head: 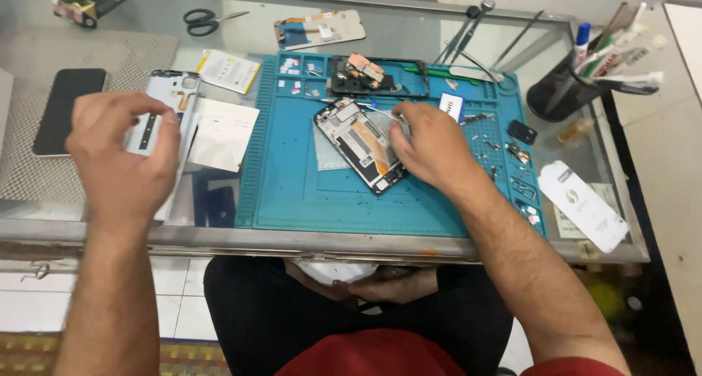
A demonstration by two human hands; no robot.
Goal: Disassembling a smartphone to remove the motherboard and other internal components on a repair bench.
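Right hand (431, 146) steadied the opened phone (360, 143) on the blue mat (307, 193), fingers pinching tweezers (380, 113); left hand (124, 153) hovered, fingers loosely curled, empty.

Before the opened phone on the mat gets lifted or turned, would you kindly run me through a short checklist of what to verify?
1. Opened phone lies flat on the blue mat: ok.
2. Right hand steadies the phone at its right edge: ok.
3. Left hand is free to help: not ok, it is over the white back cover, away from the mat.
4. Tool in the right hand is clear of the board: cannot tell, the fingers hide it.
5. Loose small parts on the mat's right side are clear of the forearm: ok, though close.
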